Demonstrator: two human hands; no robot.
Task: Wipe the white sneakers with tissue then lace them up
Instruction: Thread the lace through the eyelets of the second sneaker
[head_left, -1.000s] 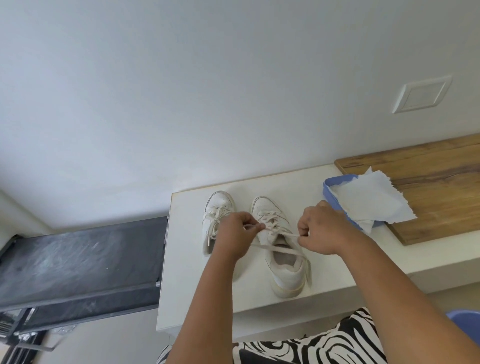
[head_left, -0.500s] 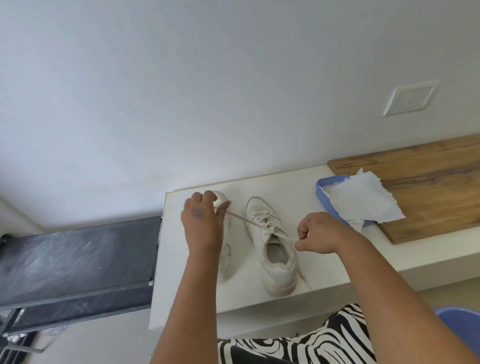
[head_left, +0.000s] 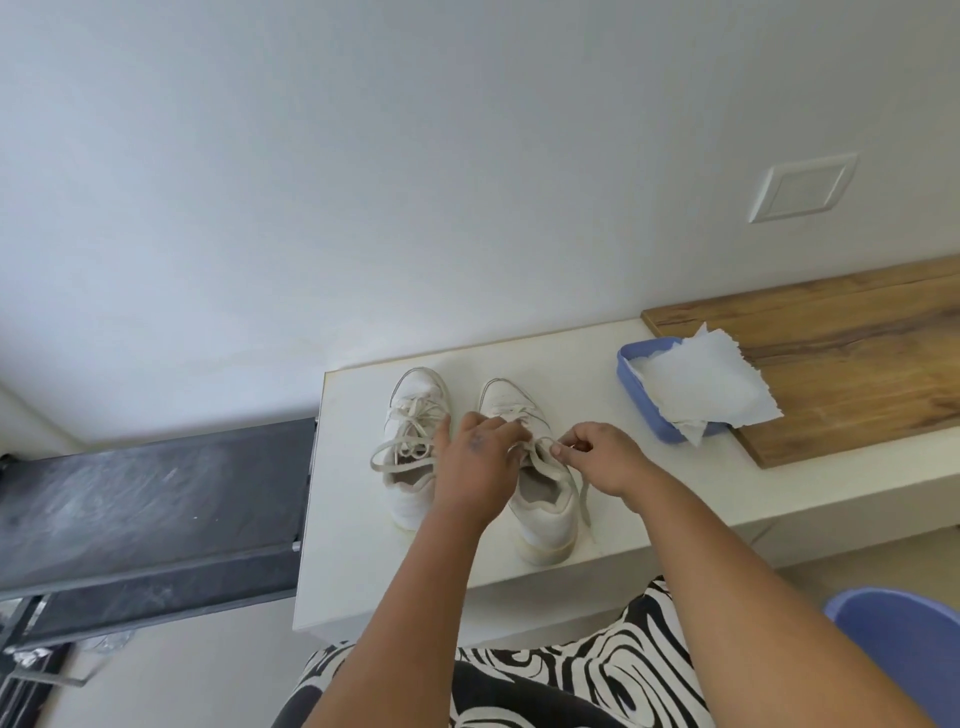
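Two white sneakers stand side by side on a white bench (head_left: 363, 571), toes toward the wall. The left sneaker (head_left: 413, 436) is laced, with its bow loops lying loose. My left hand (head_left: 475, 462) covers the tongue of the right sneaker (head_left: 545, 509) and its fingers curl round the lace there. My right hand (head_left: 597, 454) pinches a white lace (head_left: 540, 444) end just right of that shoe's eyelets. Another lace end trails down the shoe's right side. A white tissue (head_left: 701, 384) lies draped over a blue tray (head_left: 636, 387) to the right.
A wooden board (head_left: 841, 353) lies on the bench behind the tray. A dark treadmill deck (head_left: 145, 499) sits left of the bench, lower down. A blue chair edge (head_left: 904, 639) shows at bottom right. My zebra-patterned lap (head_left: 545, 680) is below the bench edge.
My left hand, which had pulled a lace out to the left over the left sneaker, has come back onto the right sneaker. Both hands are now close together at its laces.
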